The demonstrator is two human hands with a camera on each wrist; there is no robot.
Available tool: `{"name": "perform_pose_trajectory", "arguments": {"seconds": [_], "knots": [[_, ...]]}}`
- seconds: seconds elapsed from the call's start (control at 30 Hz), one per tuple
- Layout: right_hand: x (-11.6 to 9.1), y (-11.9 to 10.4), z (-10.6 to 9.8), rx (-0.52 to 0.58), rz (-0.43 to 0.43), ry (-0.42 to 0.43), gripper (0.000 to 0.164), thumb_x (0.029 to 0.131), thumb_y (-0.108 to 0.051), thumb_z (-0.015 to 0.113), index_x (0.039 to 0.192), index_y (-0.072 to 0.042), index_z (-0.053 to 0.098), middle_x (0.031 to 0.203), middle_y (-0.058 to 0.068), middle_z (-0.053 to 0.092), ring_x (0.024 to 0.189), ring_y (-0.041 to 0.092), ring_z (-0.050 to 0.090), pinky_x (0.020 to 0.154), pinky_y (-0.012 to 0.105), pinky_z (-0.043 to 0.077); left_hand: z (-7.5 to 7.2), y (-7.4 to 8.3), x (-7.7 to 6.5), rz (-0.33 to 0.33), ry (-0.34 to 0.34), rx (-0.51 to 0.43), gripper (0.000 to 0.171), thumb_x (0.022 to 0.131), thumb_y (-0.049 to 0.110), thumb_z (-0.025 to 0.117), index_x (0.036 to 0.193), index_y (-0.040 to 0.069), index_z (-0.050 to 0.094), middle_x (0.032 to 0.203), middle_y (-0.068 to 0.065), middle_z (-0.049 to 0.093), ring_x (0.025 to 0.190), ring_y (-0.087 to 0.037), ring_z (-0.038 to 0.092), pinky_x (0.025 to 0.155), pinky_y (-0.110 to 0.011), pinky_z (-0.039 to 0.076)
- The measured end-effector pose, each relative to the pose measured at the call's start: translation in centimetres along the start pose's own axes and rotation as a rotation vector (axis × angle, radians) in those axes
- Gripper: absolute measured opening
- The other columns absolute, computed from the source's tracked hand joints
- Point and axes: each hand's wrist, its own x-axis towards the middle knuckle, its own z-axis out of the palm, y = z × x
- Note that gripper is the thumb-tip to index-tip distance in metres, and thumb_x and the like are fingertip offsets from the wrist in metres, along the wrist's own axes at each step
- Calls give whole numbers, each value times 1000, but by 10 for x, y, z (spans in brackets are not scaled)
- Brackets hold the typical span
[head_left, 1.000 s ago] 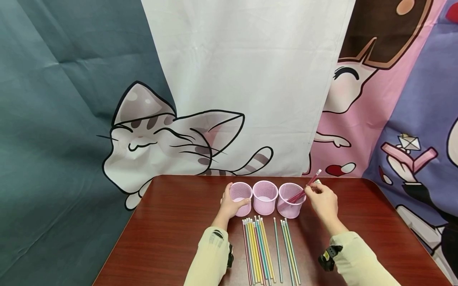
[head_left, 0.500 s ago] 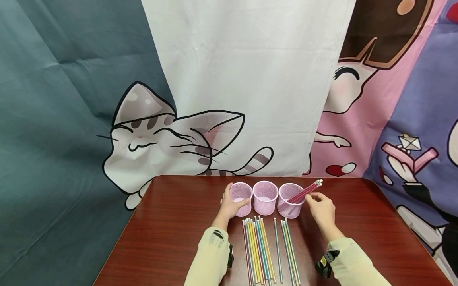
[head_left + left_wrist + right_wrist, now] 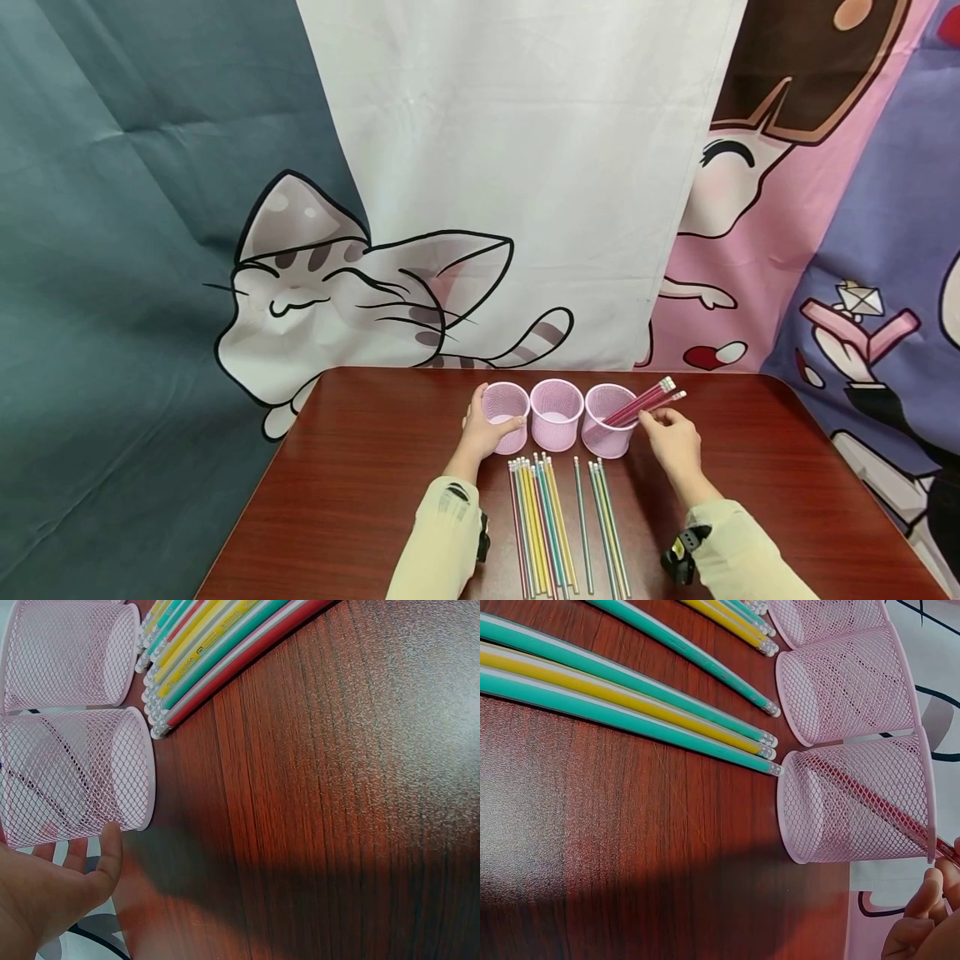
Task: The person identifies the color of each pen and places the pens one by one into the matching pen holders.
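Three pink mesh pencil cups stand in a row. My left hand [image 3: 480, 429] holds the left cup [image 3: 504, 408], thumb at its front and fingers round its outer side. In the middle stands another cup [image 3: 556, 417]. Several red pencils [image 3: 633, 407] lean in the right cup [image 3: 609, 446], their white eraser ends sticking out past its right rim. My right hand [image 3: 675, 446] is at that rim, its fingertips round a red pencil [image 3: 889, 810]; part of the grip is cut off in the right wrist view. Yellow, green and red pencils [image 3: 542, 525] lie in front of the cups.
A lone green pencil [image 3: 582, 525] and a small group of green and yellow pencils [image 3: 609, 529] lie on the brown wooden table [image 3: 360, 500]. Behind the table's far edge hangs a cartoon-printed cloth [image 3: 525, 167].
My right hand has come down a little beside the right cup. The raised red pencil has lowered to lean with the others, and one has tipped apart to the right. My left hand stays put.
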Motion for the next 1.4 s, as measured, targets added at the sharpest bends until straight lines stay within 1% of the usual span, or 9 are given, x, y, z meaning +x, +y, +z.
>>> {"name": "perform_pose_trajectory", "arguments": {"seconds": [0.4, 0.57, 0.7, 0.83, 0.97, 1.07, 1.2, 1.3, 1.4], "knots": [[1, 2, 0, 18, 22, 16, 26, 84, -27, 64, 90, -1, 65, 71, 5, 57, 71, 21, 47, 59, 30, 37, 0, -2, 1, -9, -3, 0, 95, 63, 28, 85, 141, 17, 31, 134, -21, 40, 119, -40, 33, 95, -54, 33], [1, 0, -2, 26, 12, 28, 25, 85, -26, 63, 89, -2, 65, 71, 5, 55, 70, 21, 47, 58, 30, 36, -1, 0, 0, -11, -4, -5, 95, 64, 29, 85, 141, 17, 31, 135, -20, 40, 120, -40, 33, 96, -54, 32], [-2, -6, -1, 36, -42, 52, 20, 85, -23, 63, 86, -4, 65, 70, 3, 54, 67, 17, 46, 56, 27, 35, -1, 1, 0, -11, -7, -3, 94, 64, 29, 85, 141, 17, 31, 135, -20, 39, 120, -40, 33, 96, -54, 32], [-13, -16, 6, 43, -146, 43, 10, 83, -19, 64, 80, -10, 64, 66, -1, 52, 60, 13, 45, 53, 25, 35, 0, 1, 1, -11, -6, -2, 94, 64, 28, 84, 141, 18, 31, 136, -18, 39, 120, -39, 32, 96, -53, 32], [-33, -24, 17, 16, -312, -65, 6, 80, -16, 67, 76, -15, 63, 60, -5, 48, 55, 10, 44, 51, 26, 36, 0, 1, 1, -11, -8, -6, 94, 64, 28, 85, 141, 18, 30, 136, -18, 39, 120, -39, 32, 95, -54, 32], [-48, -24, 30, -11, -443, -226, 7, 78, -14, 69, 75, -18, 63, 59, -8, 48, 54, 8, 44, 51, 26, 36, 0, 1, 2, -17, -10, -3, 95, 64, 29, 85, 141, 19, 30, 137, -18, 39, 121, -39, 32, 96, -53, 32], [-65, -17, 52, -83, -555, -421, 9, 77, -16, 69, 75, -22, 64, 61, -15, 45, 55, 2, 41, 51, 22, 36, 0, -1, 3, -15, -6, 1, 96, 63, 31, 85, 141, 19, 31, 137, -17, 39, 121, -39, 32, 97, -52, 31], [-76, -8, 67, -138, -639, -492, 11, 76, -17, 71, 73, -24, 63, 62, -18, 42, 57, -1, 40, 52, 19, 35, 1, -2, 3, -8, -4, 6, 96, 63, 31, 85, 141, 18, 31, 136, -17, 40, 120, -39, 33, 96, -53, 32], [-85, 1, 78, -178, -714, -524, 11, 75, -20, 73, 71, -24, 63, 64, -17, 41, 62, 2, 42, 55, 21, 37, 0, -3, 2, -9, -5, 10, 97, 63, 32, 85, 141, 18, 30, 135, -17, 41, 120, -37, 34, 96, -52, 32]]}}
